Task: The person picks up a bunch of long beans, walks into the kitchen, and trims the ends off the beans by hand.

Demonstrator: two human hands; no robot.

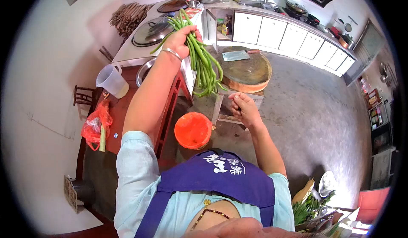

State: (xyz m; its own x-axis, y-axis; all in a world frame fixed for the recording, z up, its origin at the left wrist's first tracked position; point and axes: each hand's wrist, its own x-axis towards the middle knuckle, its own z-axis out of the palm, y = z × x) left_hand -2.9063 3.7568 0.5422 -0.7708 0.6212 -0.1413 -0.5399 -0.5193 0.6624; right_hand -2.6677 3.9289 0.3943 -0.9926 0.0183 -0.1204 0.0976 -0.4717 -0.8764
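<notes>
A bunch of long green beans [199,61] hangs from my left hand [180,42], whose fingers are wrapped round it near the upper end. The lower ends dangle beside a round wooden chopping block [242,74]. On that block lies a cleaver [236,56] with a broad blade. My right hand [245,109] is in front of the block, just below and right of the bean tips, with its fingers curled in. Whatever they may hold is too small to make out. An orange-red bucket [193,130] stands on the floor below the beans.
At the left, a red table [121,125] holds a plastic jug [112,81], a metal bowl [145,71] and a red plastic bag [97,125]. Behind is a stove with a lidded wok [153,31]. Leafy greens [308,208] lie at the lower right.
</notes>
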